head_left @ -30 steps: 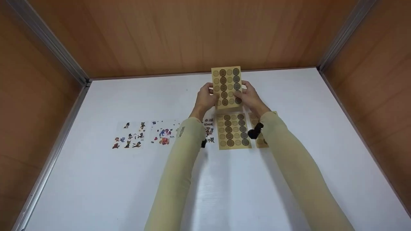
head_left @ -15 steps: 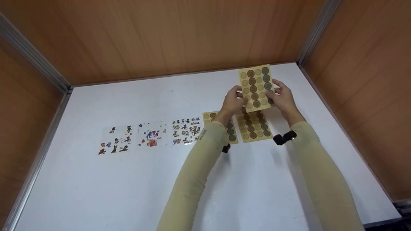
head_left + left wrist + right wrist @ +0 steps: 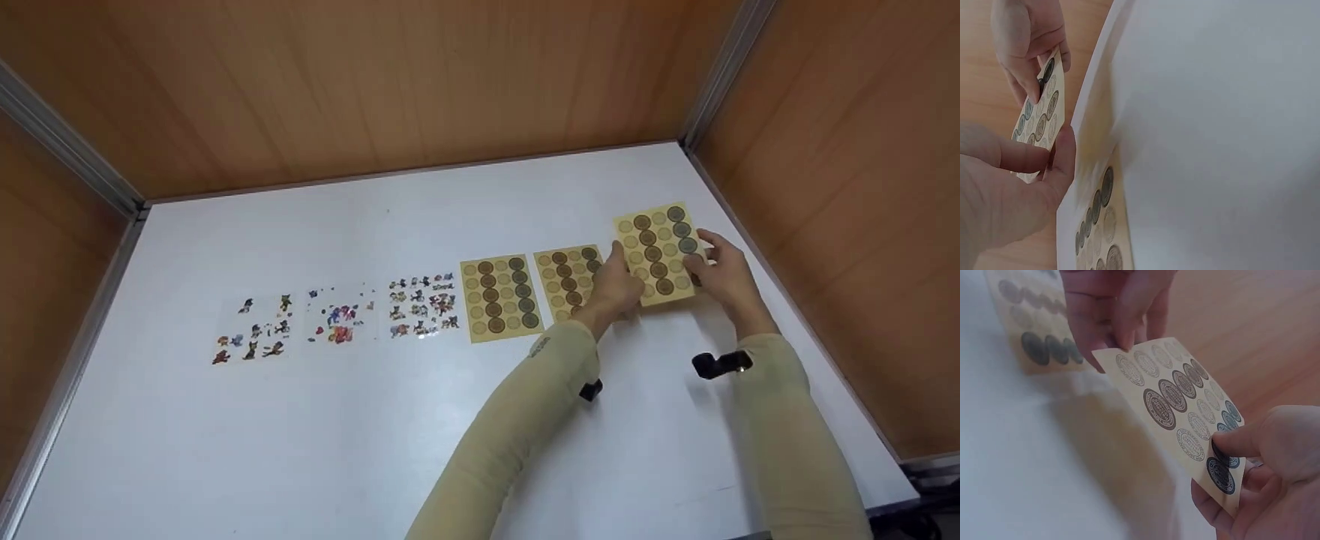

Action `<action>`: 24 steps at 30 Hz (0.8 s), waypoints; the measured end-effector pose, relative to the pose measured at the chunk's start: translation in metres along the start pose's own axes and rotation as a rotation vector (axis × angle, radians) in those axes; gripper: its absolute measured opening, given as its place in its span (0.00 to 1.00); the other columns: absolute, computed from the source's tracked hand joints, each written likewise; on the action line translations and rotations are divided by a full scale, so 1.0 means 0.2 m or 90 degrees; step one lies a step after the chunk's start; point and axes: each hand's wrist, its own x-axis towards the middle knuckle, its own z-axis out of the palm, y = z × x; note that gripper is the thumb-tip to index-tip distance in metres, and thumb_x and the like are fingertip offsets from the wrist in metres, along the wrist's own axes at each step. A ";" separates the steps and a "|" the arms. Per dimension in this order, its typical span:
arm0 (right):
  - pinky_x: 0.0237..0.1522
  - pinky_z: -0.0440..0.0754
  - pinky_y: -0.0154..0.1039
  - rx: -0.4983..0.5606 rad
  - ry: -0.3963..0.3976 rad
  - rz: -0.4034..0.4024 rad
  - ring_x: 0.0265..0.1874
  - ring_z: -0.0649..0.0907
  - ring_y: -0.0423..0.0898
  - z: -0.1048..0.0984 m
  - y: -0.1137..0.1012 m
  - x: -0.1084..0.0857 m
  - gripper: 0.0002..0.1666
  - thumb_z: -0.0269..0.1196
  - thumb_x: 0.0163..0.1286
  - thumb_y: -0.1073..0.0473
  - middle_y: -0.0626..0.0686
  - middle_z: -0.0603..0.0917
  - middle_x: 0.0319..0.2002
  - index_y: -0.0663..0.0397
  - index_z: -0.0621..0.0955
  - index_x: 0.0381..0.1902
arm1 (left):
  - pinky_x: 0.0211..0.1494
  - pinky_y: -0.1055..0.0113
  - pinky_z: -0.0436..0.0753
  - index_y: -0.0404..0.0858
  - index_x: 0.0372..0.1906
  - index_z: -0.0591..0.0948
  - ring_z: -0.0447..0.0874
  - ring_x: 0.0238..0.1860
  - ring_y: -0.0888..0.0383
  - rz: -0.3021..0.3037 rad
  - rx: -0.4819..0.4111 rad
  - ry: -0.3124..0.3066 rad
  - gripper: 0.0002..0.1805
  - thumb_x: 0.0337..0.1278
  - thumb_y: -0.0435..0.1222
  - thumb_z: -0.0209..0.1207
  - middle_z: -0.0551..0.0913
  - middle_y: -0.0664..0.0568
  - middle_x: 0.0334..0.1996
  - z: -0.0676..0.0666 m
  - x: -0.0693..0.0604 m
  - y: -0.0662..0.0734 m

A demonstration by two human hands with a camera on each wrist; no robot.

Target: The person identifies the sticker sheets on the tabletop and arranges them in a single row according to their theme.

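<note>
Both hands hold a yellowish sheet of round seal stickers (image 3: 651,253) tilted above the right part of the white table. My left hand (image 3: 616,289) pinches its left edge near the lower corner. On the opposite edge, the right hand (image 3: 729,279) grips with the thumb on the printed face and fingers behind, plain in the right wrist view, where dark and pale circles (image 3: 1188,408) run in rows. Beneath the left hand lies a second matching sheet (image 3: 559,285), partly covered by that hand. Left of it a third matching sheet (image 3: 501,298) lies flat.
Three clear sheets with small colourful cartoon stickers continue the row leftward: a dense one (image 3: 422,306), one with a pink cluster (image 3: 341,315) and a sparse one (image 3: 253,330). Wooden panels (image 3: 405,82) wall the white table (image 3: 337,450) at the back and sides.
Both hands have carried the held sheet rightward and lowered it toward the table, right of the two matching sheets. The head view has turned to the right. The lying sheets stay in place.
</note>
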 end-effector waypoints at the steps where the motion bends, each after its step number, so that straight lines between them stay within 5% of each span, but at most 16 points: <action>1: 0.39 0.83 0.30 -0.020 0.001 -0.007 0.40 0.81 0.44 0.00 0.02 0.00 0.39 0.55 0.79 0.58 0.63 0.73 0.55 0.55 0.54 0.81 | 0.29 0.73 0.78 0.41 0.82 0.48 0.76 0.33 0.63 -0.003 0.026 0.004 0.48 0.61 0.21 0.56 0.75 0.50 0.66 0.02 0.00 0.00; 8: 0.48 0.78 0.42 -0.120 -0.008 0.013 0.49 0.77 0.56 0.00 0.10 0.00 0.39 0.52 0.79 0.61 0.71 0.71 0.61 0.60 0.51 0.81 | 0.65 0.72 0.74 0.35 0.81 0.53 0.75 0.55 0.59 0.004 0.173 0.038 0.49 0.57 0.27 0.65 0.75 0.45 0.66 0.12 0.00 -0.01; 16: 0.57 0.74 0.55 -0.166 -0.009 0.012 0.53 0.76 0.62 0.01 0.11 0.01 0.36 0.50 0.77 0.63 0.76 0.71 0.63 0.68 0.54 0.78 | 0.67 0.73 0.73 0.36 0.74 0.68 0.75 0.65 0.57 0.063 0.269 0.036 0.36 0.61 0.32 0.64 0.75 0.45 0.65 0.16 -0.01 -0.01; 24: 0.68 0.66 0.63 -0.204 -0.011 -0.011 0.62 0.70 0.67 0.05 0.11 0.04 0.33 0.51 0.73 0.65 0.77 0.67 0.68 0.74 0.63 0.73 | 0.67 0.72 0.72 0.39 0.74 0.69 0.74 0.65 0.56 0.059 0.303 0.033 0.35 0.62 0.33 0.64 0.74 0.49 0.66 0.19 -0.05 -0.02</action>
